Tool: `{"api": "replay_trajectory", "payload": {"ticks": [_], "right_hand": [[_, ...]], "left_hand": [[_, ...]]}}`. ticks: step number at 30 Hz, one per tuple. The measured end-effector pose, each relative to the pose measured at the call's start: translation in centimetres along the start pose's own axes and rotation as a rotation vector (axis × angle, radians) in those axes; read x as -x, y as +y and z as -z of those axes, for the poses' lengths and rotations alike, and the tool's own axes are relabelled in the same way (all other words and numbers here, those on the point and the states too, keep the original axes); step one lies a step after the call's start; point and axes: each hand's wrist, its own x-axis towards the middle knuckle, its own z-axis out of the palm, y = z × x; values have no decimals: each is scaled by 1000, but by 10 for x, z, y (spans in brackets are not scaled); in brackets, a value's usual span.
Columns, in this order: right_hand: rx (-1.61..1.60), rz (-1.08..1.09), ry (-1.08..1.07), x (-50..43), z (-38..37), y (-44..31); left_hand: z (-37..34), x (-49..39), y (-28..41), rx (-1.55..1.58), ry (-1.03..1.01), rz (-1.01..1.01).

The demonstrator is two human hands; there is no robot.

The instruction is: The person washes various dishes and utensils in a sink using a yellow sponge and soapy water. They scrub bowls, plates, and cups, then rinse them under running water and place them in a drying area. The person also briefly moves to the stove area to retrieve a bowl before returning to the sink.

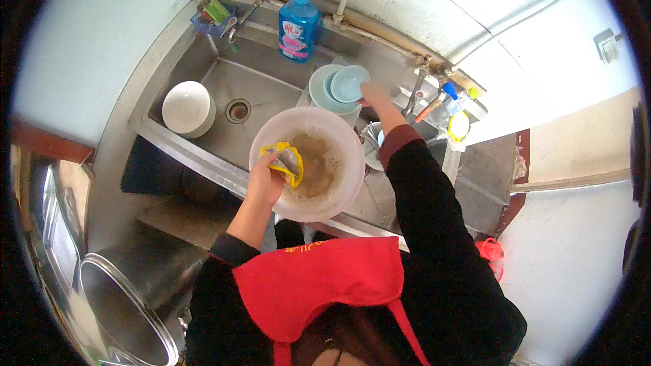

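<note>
My left hand grips a grey scrubbing cloth with a yellow edge over a pale plastic basin. Cloudy brownish water with some foam lies in the basin, which sits across the front of a stainless steel double sink. Reaching past it, my right hand has its fingers on the rim of a small light-blue bowl. That bowl rests at the top of a stack, with a wider light-blue dish beneath. Part of my right fingers is hidden.
White bowls stand nested in the left sink near the drain. A blue dish-soap pump bottle stands at the back. Dishes and utensils lie in the right sink, below a tap. A blue basket holds a green sponge.
</note>
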Motion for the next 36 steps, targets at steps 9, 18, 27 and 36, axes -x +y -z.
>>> {"api": "replay_trajectory", "payload": {"ticks": [9,18,27,36], "right_hand": [[-366,179,56,190,21,-133],[-978,-383,-133,208,-77,-138],[-1625,-408,-129,213,-78,-138],[-1329,-137,-28,183,-139,-83]], "left_hand": [[15,-27,-6,-173,168,-67],[19,-30,-41,-1809,-241,-375],[-15,-24,-43,-1950,-371,-660],[-42,-15,-38,-1952,-389,-609]]}}
